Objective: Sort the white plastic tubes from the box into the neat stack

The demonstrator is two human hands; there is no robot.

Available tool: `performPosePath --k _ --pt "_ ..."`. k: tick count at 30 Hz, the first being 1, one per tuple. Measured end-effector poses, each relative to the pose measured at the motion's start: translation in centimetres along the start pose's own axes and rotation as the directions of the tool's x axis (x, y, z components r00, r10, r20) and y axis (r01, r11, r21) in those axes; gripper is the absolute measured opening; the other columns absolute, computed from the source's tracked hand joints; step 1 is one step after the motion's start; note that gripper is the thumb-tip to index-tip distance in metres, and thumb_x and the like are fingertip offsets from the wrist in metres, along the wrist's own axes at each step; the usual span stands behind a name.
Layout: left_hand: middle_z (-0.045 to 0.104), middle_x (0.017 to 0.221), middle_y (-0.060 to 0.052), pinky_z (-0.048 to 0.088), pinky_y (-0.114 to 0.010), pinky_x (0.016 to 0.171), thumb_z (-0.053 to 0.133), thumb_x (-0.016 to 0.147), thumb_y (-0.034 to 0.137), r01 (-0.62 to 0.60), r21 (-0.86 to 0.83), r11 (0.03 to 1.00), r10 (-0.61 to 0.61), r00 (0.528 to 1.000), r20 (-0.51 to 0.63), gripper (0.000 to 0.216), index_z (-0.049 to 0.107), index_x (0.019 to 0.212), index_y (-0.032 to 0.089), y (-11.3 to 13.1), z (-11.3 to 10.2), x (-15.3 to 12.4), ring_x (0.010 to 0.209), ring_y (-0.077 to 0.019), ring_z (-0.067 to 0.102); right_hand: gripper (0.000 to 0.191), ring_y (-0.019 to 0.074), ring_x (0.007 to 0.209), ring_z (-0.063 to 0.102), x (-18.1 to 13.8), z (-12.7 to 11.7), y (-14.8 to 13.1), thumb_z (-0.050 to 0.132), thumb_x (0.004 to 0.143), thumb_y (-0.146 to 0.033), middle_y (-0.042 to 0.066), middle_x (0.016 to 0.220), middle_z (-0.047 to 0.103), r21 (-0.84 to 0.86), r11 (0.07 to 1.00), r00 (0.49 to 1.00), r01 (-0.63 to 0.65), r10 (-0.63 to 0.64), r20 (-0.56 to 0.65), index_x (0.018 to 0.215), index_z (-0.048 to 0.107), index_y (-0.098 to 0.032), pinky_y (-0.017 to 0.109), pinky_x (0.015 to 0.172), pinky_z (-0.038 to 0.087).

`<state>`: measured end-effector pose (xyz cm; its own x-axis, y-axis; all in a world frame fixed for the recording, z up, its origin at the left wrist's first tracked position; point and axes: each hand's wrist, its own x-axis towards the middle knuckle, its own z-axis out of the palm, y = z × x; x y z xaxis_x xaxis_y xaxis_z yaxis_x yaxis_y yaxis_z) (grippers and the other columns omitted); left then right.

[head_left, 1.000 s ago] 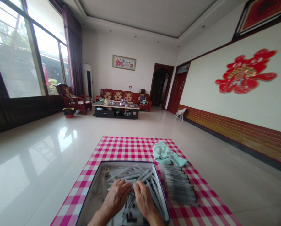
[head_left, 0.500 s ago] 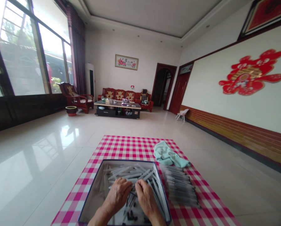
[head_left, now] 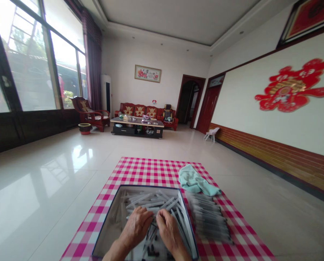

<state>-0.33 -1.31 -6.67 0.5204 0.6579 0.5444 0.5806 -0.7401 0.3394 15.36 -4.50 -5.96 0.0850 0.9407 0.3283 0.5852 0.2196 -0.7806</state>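
A shallow dark-rimmed box (head_left: 107, 217) lies on a red-and-white checked cloth (head_left: 148, 170) and holds several loose clear pen tubes (head_left: 148, 199). Both my hands are inside it, side by side and knuckles up. My left hand (head_left: 136, 226) and my right hand (head_left: 168, 230) have their fingers curled together over the tubes, pinching at the same spot between them. What they grip is hidden under the fingers. Small dark caps (head_left: 152, 250) lie near my wrists.
A row of assembled pens (head_left: 209, 217) lies on the cloth right of the box, with a crumpled mint-green cloth (head_left: 196, 181) behind it. Glossy tiled floor surrounds the cloth. A coffee table (head_left: 137, 127), red sofa and armchair stand far back.
The view has shifted slightly right and down. My hands stay together in the box, barely moved.
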Motion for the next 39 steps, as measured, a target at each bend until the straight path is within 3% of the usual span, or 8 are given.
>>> performPosePath --k 6,11,22,26,29,33,36,39 --pt "0.059 0.074 -0.002 0.044 -0.029 0.074 0.041 0.091 0.019 -0.009 -0.015 1.0 0.01 1.0 0.028 0.022 0.059 0.08 0.02 0.1 -0.1 0.0 0.074 -0.0168 0.056 0.043 0.0161 0.052 0.05 0.3 0.8 1.0 0.035 0.089 -0.04 0.002 0.054 0.058 -0.085 0.996 0.999 0.015 -0.018 -0.036 0.054 0.052 -0.022 0.026 0.05 0.031" --pt "0.059 0.076 -0.003 0.045 -0.03 0.075 0.04 0.092 0.02 -0.005 -0.012 1.0 0.005 0.999 0.033 0.021 0.061 0.089 0.021 0.0 0.1 -0.1 0.076 -0.0173 0.057 0.049 0.0179 0.049 0.052 0.3 1.1 1.6 0.039 0.088 -0.052 0.003 0.051 0.059 -0.025 1.0 0.997 0.007 -0.009 -0.079 0.053 0.057 -0.023 0.027 0.049 0.032" --pt "0.061 0.074 -0.003 0.047 -0.03 0.078 0.039 0.093 0.022 -0.026 -0.024 0.999 0.026 0.999 0.023 0.024 0.061 0.084 0.021 0.2 -0.2 0.1 0.075 -0.0165 0.059 0.047 0.0163 0.053 0.05 0.5 1.3 1.6 0.03 0.09 -0.044 0.004 0.055 0.06 -0.128 0.991 1.0 -0.023 0.023 0.0 0.054 0.049 -0.021 0.027 0.052 0.029" --pt "0.064 0.098 -0.008 0.047 -0.037 0.084 0.047 0.089 0.027 -0.024 -0.024 0.999 0.02 0.983 -0.184 0.023 0.059 0.108 0.022 0.0 -0.6 0.2 0.093 -0.0216 0.059 0.049 0.0181 0.054 0.051 0.7 0.7 1.4 0.029 0.088 -0.052 0.005 0.055 0.06 -0.051 0.99 0.991 -0.128 0.126 -0.048 0.056 0.05 -0.021 0.028 0.053 0.031" --pt "0.065 0.089 -0.007 0.046 -0.035 0.079 0.049 0.088 0.033 0.133 -0.112 0.985 -0.164 0.923 -0.347 0.02 0.063 0.094 0.02 -0.4 -0.7 0.1 0.086 -0.0217 0.059 0.051 0.0187 0.052 0.053 0.8 0.0 1.4 0.029 0.087 -0.058 0.005 0.055 0.059 0.106 0.961 0.962 -0.255 0.263 -0.076 0.058 0.051 -0.022 0.028 0.053 0.036" --pt "0.056 0.056 0.001 0.04 -0.026 0.059 0.053 0.084 0.046 0.358 -0.411 0.838 -0.454 0.876 -0.164 0.034 0.062 0.063 0.02 -0.5 -0.4 0.3 0.056 -0.0143 0.052 0.051 0.0179 0.052 0.053 0.7 -0.1 0.7 0.032 0.086 -0.06 0.003 0.054 0.057 0.268 0.935 0.971 -0.233 0.237 0.019 0.058 0.051 -0.022 0.026 0.052 0.04" --pt "0.052 0.048 0.002 0.035 -0.022 0.05 0.055 0.078 0.057 0.48 -0.632 0.609 -0.608 0.794 0.018 0.045 0.059 0.055 0.018 -0.4 -0.4 0.8 0.048 -0.0116 0.048 0.051 0.0167 0.051 0.051 0.3 0.0 -0.4 0.034 0.088 -0.058 0.001 0.051 0.055 0.262 0.953 0.988 -0.153 0.138 0.075 0.056 0.05 -0.021 0.026 0.053 0.039" --pt "0.052 0.045 0.003 0.033 -0.021 0.043 0.055 0.074 0.065 0.528 -0.751 0.396 -0.669 0.727 0.158 0.05 0.059 0.058 0.017 -0.6 -0.6 1.1 0.041 -0.0102 0.046 0.052 0.0157 0.051 0.051 0.0 -0.2 -1.4 0.033 0.089 -0.057 0.001 0.051 0.055 0.245 0.963 0.99 -0.114 0.09 0.107 0.056 0.05 -0.021 0.025 0.054 0.038"
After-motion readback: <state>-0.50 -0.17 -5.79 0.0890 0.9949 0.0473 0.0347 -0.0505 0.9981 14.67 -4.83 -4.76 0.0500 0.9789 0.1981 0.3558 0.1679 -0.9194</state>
